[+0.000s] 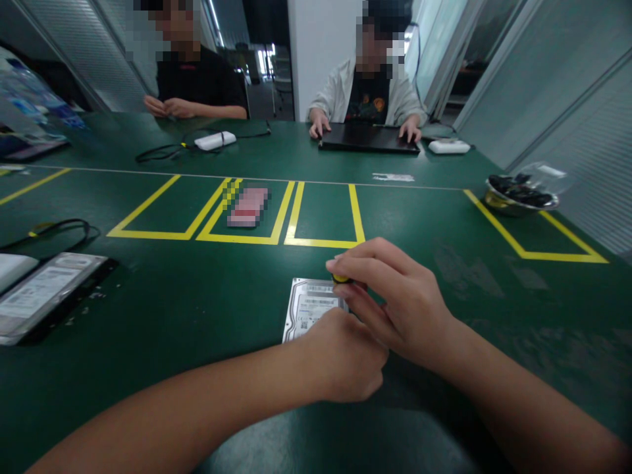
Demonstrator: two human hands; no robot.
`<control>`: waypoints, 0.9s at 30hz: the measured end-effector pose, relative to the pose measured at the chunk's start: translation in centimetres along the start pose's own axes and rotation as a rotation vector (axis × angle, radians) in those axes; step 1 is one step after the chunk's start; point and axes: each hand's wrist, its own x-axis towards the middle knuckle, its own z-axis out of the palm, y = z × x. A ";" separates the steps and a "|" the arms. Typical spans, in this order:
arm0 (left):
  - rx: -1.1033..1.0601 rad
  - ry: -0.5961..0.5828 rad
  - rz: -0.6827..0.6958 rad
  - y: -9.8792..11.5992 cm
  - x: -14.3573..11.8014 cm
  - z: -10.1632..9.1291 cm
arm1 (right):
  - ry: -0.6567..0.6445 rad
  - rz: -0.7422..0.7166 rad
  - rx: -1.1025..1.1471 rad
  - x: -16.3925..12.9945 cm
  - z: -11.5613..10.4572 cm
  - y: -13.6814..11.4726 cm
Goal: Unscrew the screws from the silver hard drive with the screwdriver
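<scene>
On the green bench [148, 316] the left hand [340, 359] lies clenched on the near edge of the hard drive [309, 309], steadying it, while the right hand [395, 299] pinches a yellow-capped screwdriver [340, 279] upright over a top-corner screw, which calls for steady downward twisting.

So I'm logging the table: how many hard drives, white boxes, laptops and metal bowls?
Hard drives: 2, one under the hands, one at left
White boxes: 2
Laptops: 1
Metal bowls: 1
Total: 6
</scene>
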 end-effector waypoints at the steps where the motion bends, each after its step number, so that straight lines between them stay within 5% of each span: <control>1: 0.000 -0.001 -0.001 0.0 0.0 0.0 | -0.001 0.003 0.002 0.0 0.0 0.0; 27: -0.004 -0.005 -0.003 0.1 -0.1 0.0 | 0.008 -0.020 0.002 0.1 -0.1 0.0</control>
